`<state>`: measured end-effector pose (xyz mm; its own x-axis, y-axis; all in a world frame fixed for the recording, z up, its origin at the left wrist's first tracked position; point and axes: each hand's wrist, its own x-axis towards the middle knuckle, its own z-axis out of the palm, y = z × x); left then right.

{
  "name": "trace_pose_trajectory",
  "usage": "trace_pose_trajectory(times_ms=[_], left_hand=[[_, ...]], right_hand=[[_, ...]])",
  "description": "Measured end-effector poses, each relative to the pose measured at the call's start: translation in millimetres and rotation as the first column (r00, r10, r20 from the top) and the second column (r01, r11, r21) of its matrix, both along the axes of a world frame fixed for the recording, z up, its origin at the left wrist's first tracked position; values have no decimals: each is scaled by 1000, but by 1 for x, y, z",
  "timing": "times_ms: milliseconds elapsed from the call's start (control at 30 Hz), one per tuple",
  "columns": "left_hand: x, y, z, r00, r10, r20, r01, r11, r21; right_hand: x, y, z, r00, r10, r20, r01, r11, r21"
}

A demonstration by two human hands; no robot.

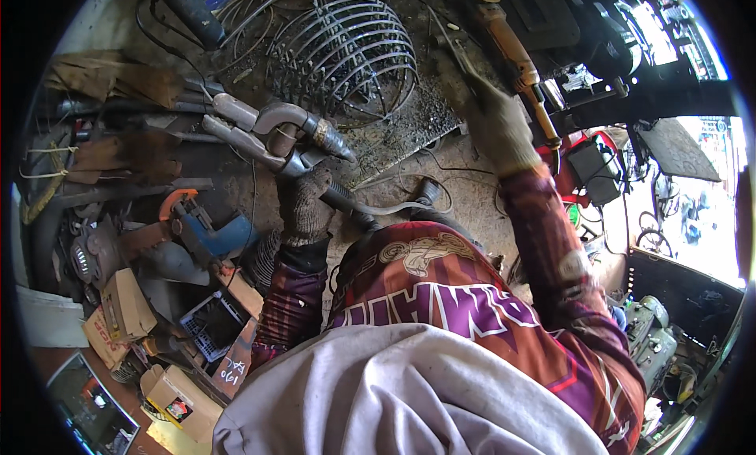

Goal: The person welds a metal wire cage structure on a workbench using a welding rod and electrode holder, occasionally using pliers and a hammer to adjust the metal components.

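- Grey knit glove covers the left hand, which is wrapped tight around the handle of an electrode holder, a metal welding clamp with pale grips whose jaws point toward eleven o'clock.
- From under that hand a thick dark cable runs off toward four o'clock across the dusty ground.
- Pale, worn fabric gloves the right hand, lying at about one o'clock; its fingers are closed on a thin metal rod that slants up toward twelve o'clock.
- Just beyond the clamp, at twelve o'clock, stands a domed wire cage of bent rods on a scorched steel plate.
- At one o'clock, beside the right hand, lies an orange-bodied angle grinder.
- At nine o'clock a blue power drill rests among rusty scrap, well apart from both hands.
- Small cardboard boxes sit at eight o'clock near the person's left elbow.
- Purple patterned sleeves cover both forearms, and a grey cloth fills the six o'clock edge.
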<state>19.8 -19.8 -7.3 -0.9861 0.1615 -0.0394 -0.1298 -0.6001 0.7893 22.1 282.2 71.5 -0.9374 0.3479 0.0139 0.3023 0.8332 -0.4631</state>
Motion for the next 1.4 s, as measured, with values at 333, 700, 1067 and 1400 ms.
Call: trace_pose_trajectory(times_ms=[333, 700, 1067, 1400], left_hand=[[41, -22, 20, 991, 59, -124, -85, 973, -214], [55, -43, 14, 999, -4, -44, 14, 972, 234], [-16, -117, -28, 897, -427, 112, 338, 828, 448], [-36, -140, -21, 685, -705, 183, 325, 520, 790]], right_hand=[[-57, 20, -17, 998, 14, -59, 10, 920, 393], [-82, 92, -39, 961, 101, 258, 29, 889, -457], [57, -97, 54, 978, -24, 205, 194, 446, -874], [60, -207, 24, 957, 245, 155, -210, 955, -209]])
